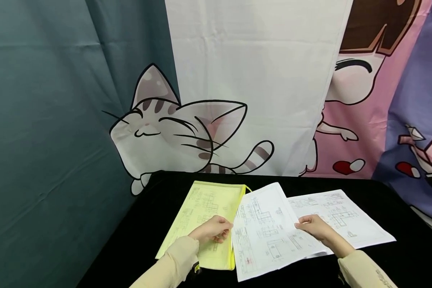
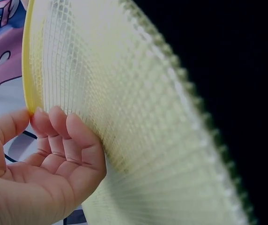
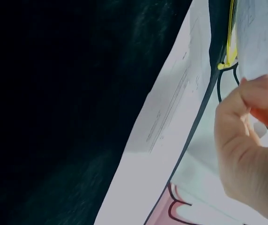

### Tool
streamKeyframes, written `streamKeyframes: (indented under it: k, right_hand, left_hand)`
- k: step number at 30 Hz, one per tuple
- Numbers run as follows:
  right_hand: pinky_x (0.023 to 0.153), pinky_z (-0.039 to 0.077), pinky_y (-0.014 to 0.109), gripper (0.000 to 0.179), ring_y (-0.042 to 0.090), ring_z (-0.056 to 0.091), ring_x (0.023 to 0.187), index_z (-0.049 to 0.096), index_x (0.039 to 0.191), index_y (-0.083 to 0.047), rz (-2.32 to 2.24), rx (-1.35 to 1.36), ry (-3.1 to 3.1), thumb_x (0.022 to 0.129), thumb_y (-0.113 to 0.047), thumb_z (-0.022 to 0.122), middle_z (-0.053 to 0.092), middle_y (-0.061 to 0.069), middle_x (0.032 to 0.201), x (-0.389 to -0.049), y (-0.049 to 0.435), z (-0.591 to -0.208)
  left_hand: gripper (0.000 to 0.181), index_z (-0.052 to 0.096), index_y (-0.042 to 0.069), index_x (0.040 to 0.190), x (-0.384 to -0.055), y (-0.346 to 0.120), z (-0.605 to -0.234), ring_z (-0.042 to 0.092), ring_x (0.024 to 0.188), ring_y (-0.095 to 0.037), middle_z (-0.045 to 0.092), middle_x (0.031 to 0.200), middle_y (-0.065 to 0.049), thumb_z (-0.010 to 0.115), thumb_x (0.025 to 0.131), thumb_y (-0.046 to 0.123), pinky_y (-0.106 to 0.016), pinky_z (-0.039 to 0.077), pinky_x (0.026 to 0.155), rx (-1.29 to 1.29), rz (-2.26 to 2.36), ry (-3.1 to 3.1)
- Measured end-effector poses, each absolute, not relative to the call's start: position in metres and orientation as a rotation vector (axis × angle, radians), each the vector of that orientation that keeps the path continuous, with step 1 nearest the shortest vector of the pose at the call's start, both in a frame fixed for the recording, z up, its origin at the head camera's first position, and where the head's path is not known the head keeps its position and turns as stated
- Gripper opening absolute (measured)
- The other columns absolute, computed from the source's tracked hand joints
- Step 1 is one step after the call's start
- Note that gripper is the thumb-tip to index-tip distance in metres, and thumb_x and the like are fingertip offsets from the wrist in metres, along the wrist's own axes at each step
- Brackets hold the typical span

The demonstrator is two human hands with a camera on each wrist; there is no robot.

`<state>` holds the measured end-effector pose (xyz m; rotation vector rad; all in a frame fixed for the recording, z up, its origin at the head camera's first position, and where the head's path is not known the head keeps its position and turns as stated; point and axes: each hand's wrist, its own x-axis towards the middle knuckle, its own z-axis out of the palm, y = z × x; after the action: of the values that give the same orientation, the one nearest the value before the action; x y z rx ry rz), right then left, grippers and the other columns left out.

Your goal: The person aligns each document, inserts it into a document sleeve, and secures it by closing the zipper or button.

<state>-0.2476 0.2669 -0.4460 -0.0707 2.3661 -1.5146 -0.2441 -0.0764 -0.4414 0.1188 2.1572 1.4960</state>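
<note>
A yellow mesh zipper file bag (image 1: 187, 212) with drawing sheets visible through it is on the black-covered table. My left hand (image 1: 213, 229) pinches its zipper-side edge between thumb and fingertips, which the left wrist view shows close up. To the right, my right hand (image 1: 315, 228) pinches the right edge of a white sheet (image 1: 263, 240) printed with technical drawings. That sheet is tilted, its left edge beside the bag's zipper edge. Whether part of it is inside the bag cannot be told. In the right wrist view the right hand (image 3: 251, 136) shows thumb and finger together on the paper.
Another white drawing sheet (image 1: 345, 216) lies on the black tablecloth (image 1: 137, 240) at the right, partly covered by the held sheet. A curtain printed with a cartoon cat (image 1: 180, 136) hangs behind the table.
</note>
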Motion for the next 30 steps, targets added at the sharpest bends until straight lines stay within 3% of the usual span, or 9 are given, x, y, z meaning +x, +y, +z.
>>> streamKeyframes:
  k: [7, 12, 17, 22, 26, 30]
  right_hand:
    - [0.046, 0.047, 0.017, 0.014, 0.006, 0.056, 0.050, 0.060, 0.081, 0.009, -1.567, 0.142, 2.512, 0.086, -0.004, 0.058, 0.060, -0.003, 0.059, -0.250, 0.254, -0.448]
    - [0.047, 0.048, 0.018, 0.016, 0.007, 0.058, 0.052, 0.059, 0.087, 0.013, -1.599, 0.165, 2.525, 0.086, -0.002, 0.057, 0.062, -0.001, 0.062, -0.247, 0.242, -0.451]
    - [0.046, 0.044, 0.017, 0.015, 0.006, 0.053, 0.050, 0.059, 0.086, 0.013, -1.634, 0.165, 2.556, 0.086, -0.002, 0.058, 0.059, -0.003, 0.059, -0.246, 0.228, -0.451]
    - [0.047, 0.048, 0.019, 0.013, 0.008, 0.056, 0.051, 0.057, 0.084, 0.012, -1.710, 0.170, 2.511, 0.087, -0.001, 0.057, 0.062, 0.001, 0.060, -0.244, 0.202, -0.455]
    - [0.048, 0.052, 0.021, 0.018, 0.009, 0.059, 0.051, 0.059, 0.087, 0.013, -1.768, 0.153, 2.436, 0.090, -0.004, 0.057, 0.063, 0.003, 0.062, -0.242, 0.184, -0.459]
    - [0.048, 0.049, 0.015, 0.017, 0.004, 0.056, 0.050, 0.059, 0.091, 0.013, -1.844, 0.109, 2.263, 0.089, -0.004, 0.057, 0.059, -0.003, 0.058, -0.244, 0.188, -0.457]
  left_hand:
    - [0.023, 0.054, 0.007, 0.076, -0.238, -0.076, -0.436, 0.043, 0.054, -0.007, 0.047, 0.064, 0.003, 0.055, 0.095, 0.019, -0.015, 0.039, 0.048, 0.140, 1.415, 2.189]
    - [0.031, 0.045, 0.012, 0.065, -0.238, -0.076, -0.433, 0.034, 0.050, -0.007, 0.042, 0.059, 0.003, 0.055, 0.094, 0.017, -0.017, 0.030, 0.047, 0.197, 1.381, 2.231]
    - [0.037, 0.042, 0.013, 0.060, -0.242, -0.073, -0.430, 0.031, 0.048, -0.008, 0.042, 0.058, 0.003, 0.055, 0.094, 0.017, -0.018, 0.028, 0.047, 0.244, 1.371, 2.245]
    - [0.037, 0.041, 0.014, 0.060, -0.243, -0.062, -0.427, 0.031, 0.051, -0.009, 0.039, 0.057, 0.003, 0.055, 0.094, 0.015, -0.019, 0.027, 0.049, 0.252, 1.424, 2.238]
    - [0.028, 0.051, 0.008, 0.067, -0.243, -0.056, -0.430, 0.034, 0.052, -0.009, 0.041, 0.059, 0.002, 0.057, 0.093, 0.014, -0.019, 0.029, 0.048, 0.237, 1.442, 2.249]
    - [0.019, 0.058, 0.002, 0.078, -0.243, -0.056, -0.434, 0.034, 0.051, -0.009, 0.042, 0.060, 0.003, 0.058, 0.092, 0.014, -0.019, 0.028, 0.047, 0.206, 1.461, 2.266]
